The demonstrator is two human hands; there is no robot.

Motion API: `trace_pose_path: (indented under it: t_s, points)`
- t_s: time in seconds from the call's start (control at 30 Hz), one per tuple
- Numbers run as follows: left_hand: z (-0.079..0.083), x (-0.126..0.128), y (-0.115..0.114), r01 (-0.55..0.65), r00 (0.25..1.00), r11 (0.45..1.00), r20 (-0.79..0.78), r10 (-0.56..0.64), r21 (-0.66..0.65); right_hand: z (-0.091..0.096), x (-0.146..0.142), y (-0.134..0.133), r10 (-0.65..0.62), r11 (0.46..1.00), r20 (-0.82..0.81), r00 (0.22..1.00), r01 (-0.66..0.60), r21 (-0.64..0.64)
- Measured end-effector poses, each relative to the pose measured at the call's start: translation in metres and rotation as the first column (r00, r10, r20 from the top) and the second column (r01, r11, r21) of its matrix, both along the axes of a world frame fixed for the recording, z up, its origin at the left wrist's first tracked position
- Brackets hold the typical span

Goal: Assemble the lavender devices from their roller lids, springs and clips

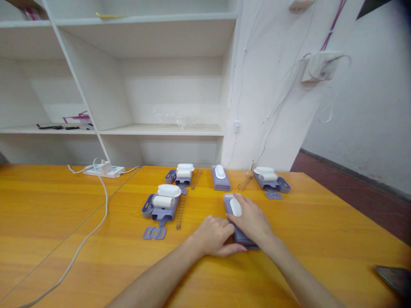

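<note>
Evidently light and stiff, the purple-grey casing (pixel 243 238) lies on the table (pixel 305 256) directly in front of the person, its long side running away from them. It looks like hard plastic, so it should bear a firm press, though its smooth faces may slide a little on the varnished wood. Its long side edges seem the best hold; the white oval piece (pixel 236 207) on top looks glossier and likely more slippery.

The right hand (pixel 252 217) lies over the casing's top and right side, fingers together toward the far end, its thumb beside the oval. The left hand (pixel 216 234) rests at the left side, fingers curled and thumb stretched along the near end; whether it pinches or merely steadies cannot be told, as the hands hide the contact.

Just beyond stands a similar casing with its own white oval (pixel 221 183). Left of the hands lies an open casing (pixel 167 213) carrying a white roller (pixel 163 201), with a thin coiled spring (pixel 180 212) beside it and a flat cut-out plate (pixel 154 233) in front. That spring, thin and prone to rolling, lies nearest the left forearm. A white cable (pixel 91 233) crosses the table farther left; a dark flat device (pixel 393 277) lies at the right.
</note>
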State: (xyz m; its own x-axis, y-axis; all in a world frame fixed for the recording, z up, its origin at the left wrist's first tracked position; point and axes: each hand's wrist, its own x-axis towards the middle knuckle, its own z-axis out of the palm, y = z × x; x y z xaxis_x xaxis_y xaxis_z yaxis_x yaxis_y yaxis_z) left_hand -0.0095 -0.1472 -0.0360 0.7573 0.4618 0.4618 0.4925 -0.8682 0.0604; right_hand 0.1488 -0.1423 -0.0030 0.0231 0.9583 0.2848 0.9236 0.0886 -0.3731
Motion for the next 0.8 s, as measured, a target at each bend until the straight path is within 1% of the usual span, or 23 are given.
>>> trace_pose_path:
  t_s: [0.07, 0.17, 0.3, 0.4, 0.53, 0.7, 0.8]
  points:
    - [-0.002, 0.000, 0.000, -0.021, 1.000, 0.999, -0.009, 0.022, 0.033, 0.004, -0.005, -0.004, -0.033, 0.999, 0.090, 0.995, 0.034, -0.014]
    - [-0.003, 0.000, 0.001, -0.054, 0.998, 0.996, -0.014, 0.055, 0.072, 0.008, -0.008, -0.006, -0.061, 0.998, 0.183, 0.981, 0.065, -0.015]
    - [-0.001, 0.000, 0.000, -0.076, 0.997, 0.994, -0.029, 0.078, 0.077, 0.010, 0.008, -0.007, -0.071, 0.996, 0.243, 0.967, 0.081, -0.033]
    - [0.002, 0.000, -0.002, -0.078, 0.996, 0.995, -0.047, 0.081, 0.058, 0.010, 0.033, -0.006, -0.083, 0.993, 0.266, 0.961, 0.103, -0.061]
    - [0.004, 0.001, -0.002, -0.090, 0.993, 0.995, -0.067, 0.092, 0.037, 0.005, 0.078, -0.002, -0.104, 0.983, 0.272, 0.957, 0.140, -0.117]
    - [0.003, 0.001, -0.001, -0.092, 0.993, 0.995, -0.071, 0.094, 0.025, -0.003, 0.137, 0.003, -0.167, 0.967, 0.241, 0.956, 0.206, -0.147]
    - [0.001, 0.001, -0.001, -0.087, 0.994, 0.996, -0.066, 0.087, 0.011, -0.005, 0.162, 0.006, -0.200, 0.958, 0.213, 0.956, 0.236, -0.164]
